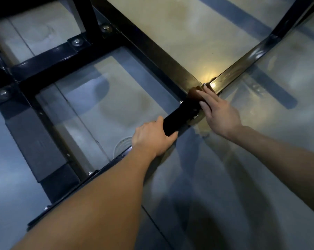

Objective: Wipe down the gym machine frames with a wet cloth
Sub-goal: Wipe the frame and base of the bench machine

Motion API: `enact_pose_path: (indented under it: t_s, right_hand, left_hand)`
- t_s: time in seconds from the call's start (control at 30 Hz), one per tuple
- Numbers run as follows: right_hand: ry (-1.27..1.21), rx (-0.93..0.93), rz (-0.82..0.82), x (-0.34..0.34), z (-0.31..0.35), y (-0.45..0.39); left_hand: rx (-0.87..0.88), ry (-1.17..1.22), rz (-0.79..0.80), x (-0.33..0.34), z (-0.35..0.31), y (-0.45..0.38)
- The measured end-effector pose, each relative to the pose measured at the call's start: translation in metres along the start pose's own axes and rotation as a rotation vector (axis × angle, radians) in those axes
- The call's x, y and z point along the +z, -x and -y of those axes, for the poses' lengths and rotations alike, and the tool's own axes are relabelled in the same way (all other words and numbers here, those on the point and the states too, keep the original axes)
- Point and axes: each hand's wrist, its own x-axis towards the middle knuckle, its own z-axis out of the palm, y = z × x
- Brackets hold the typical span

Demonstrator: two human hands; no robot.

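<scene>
left forearm: closest thing to the camera, comes in from the lower left of the frame and runs up toward the middle

left hand (152,137): fingers and thumb wrapped round a black bar (172,125) of the frame, just below centre

right hand (218,114): right of centre, fingers fairly straight and lying flat, pressing down on the cloth; not curled around anything

cloth (195,92): small dark brownish wad under the right fingertips, sitting right on the joint where the frame bars meet, a bit right of centre. Mostly covered, so its shape is hard to make out

hands: apart, the left lower on the bar, the right up at the joint

gym machine frame (152,51): black metal beams, one long diagonal from top centre down to the joint, another heading off to the upper right, cross pieces in the upper left with shiny bolts (76,41)

light: warm yellow glare on the metal just above the cloth

floor (197,29): pale, glossy, with shadows all over it
</scene>
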Motion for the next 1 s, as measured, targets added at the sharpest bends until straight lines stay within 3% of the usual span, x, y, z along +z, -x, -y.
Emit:
enact_pose_path:
  t_s: [0.07, 0.1, 0.2, 0.3, 0.37, 0.5, 0.63, 0.73, 0.83, 0.9, 1.0]
  right_hand:
    - [-0.023, 0.125, -0.01, 0.005, 0.027, 0.011]
    - [-0.044, 0.093, -0.005, 0.01, 0.045, 0.021]
    - [-0.044, -0.185, 0.101, 0.021, 0.087, 0.063]
    - [-0.016, -0.339, 0.137, 0.011, 0.09, 0.066]
    - [-0.008, -0.269, 0.128, 0.002, 0.075, 0.055]
    - [-0.062, 0.063, 0.063, 0.012, 0.089, 0.057]
    - [-0.106, -0.151, 0.092, 0.038, 0.168, 0.103]
    - [-0.135, -0.336, 0.146, 0.055, 0.222, 0.139]
    - [-0.049, -0.497, 0.158, 0.055, 0.219, 0.141]
    - [-0.058, -0.428, 0.128, 0.047, 0.183, 0.119]
    - [-0.032, -0.157, 0.068, 0.032, 0.121, 0.089]
  left_hand:
    - [0.029, 0.082, 0.084, -0.003, 0.007, 0.002]
    - [0.056, 0.117, 0.157, -0.007, 0.012, 0.003]
    - [0.153, -0.037, 0.373, -0.026, 0.029, 0.014]
    - [0.222, -0.191, 0.479, -0.054, 0.052, 0.032]
    - [0.245, -0.175, 0.487, -0.066, 0.068, 0.05]
    - [0.231, -0.051, 0.381, -0.062, 0.114, 0.09]
    - [0.203, -0.155, 0.245, -0.059, 0.16, 0.11]
    - [0.158, -0.268, 0.347, -0.062, 0.178, 0.111]
    - [0.15, -0.375, 0.458, -0.066, 0.183, 0.112]
    - [0.156, -0.485, 0.47, -0.064, 0.186, 0.113]
    - [0.135, -0.534, 0.468, -0.067, 0.194, 0.118]
